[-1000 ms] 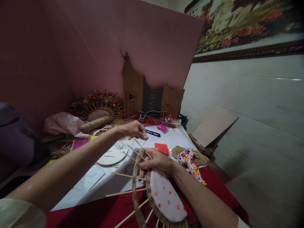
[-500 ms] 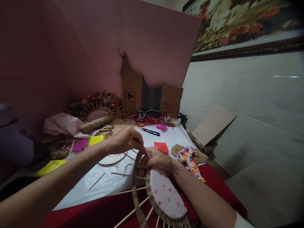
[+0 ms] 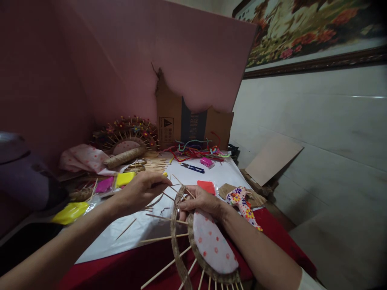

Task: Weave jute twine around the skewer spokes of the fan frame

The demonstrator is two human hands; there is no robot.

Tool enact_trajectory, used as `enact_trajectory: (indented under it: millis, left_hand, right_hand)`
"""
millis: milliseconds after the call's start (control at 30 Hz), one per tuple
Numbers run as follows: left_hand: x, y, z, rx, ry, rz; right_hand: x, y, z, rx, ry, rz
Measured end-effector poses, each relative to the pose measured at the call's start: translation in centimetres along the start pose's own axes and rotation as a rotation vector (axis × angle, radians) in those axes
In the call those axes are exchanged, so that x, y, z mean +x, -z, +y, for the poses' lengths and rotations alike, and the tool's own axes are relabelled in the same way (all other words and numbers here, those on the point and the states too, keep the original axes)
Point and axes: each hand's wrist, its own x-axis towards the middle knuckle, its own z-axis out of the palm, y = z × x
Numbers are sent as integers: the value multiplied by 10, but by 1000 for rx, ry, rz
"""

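My right hand (image 3: 205,202) is closed on the upper end of a half-round piece. It has a spotted white fabric centre (image 3: 213,243), a braided twine border (image 3: 197,254), and wooden sticks (image 3: 165,273) spreading out from it. A second braided twine band (image 3: 175,237) curves across the sticks, apart from the border. My left hand (image 3: 148,188) is left of the band's upper end, its fingertips pinched together beside the stick ends. What lies between those fingertips is too small to make out.
Thread snips (image 3: 192,167), a red clay packet (image 3: 206,187) and a flowered fabric piece (image 3: 242,203) lie on the white table sheet (image 3: 102,245). Yellow clay packets (image 3: 71,212) are at left. A finished fan-like piece (image 3: 127,137) and torn cardboard (image 3: 169,117) stand behind.
My left hand has moved left and slightly down, away from my right hand. My right hand keeps its hold on the half-round piece, and the twine band's upper end shows more plainly.
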Motion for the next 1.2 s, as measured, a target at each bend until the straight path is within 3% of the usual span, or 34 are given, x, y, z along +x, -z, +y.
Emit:
enact_trajectory:
  millis: [300, 633, 767, 967, 1200]
  left_hand:
    - [-2, 1, -9, -216, 95, 44]
    - [-4, -3, -13, -856, 397, -23]
    - [-13, -18, -16, -952, 468, -75]
    - [-25, -39, -6, -963, 446, -82]
    - [-27, -48, -7, -1092, 437, -38]
  right_hand:
    - [1, 0, 2, -7, 35, -21]
    - [0, -3, -2, -18, 64, -55]
    - [0, -1, -2, -26, 59, -66]
    - [0, -1, -1, -36, 75, -72]
    - [1, -2, -2, -63, 71, -94]
